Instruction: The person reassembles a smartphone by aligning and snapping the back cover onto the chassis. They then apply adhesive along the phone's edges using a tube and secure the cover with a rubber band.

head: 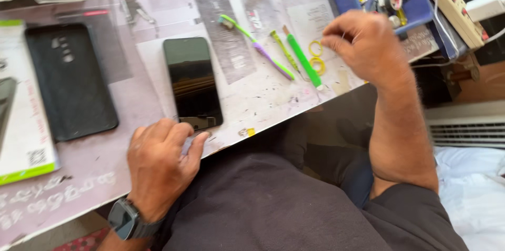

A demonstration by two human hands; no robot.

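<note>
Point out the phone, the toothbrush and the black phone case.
phone [191, 80], head view, middle of its dark screen
toothbrush [261, 51], head view, purple part of the handle
black phone case [71, 80], head view, centre of its back

Bright daylight, slight motion blur.

Left hand rests at the bench edge, fingers touching the lower end of a black phone. Right hand hovers, fingers pinched, near yellow rubber bands and a green tool.
</note>
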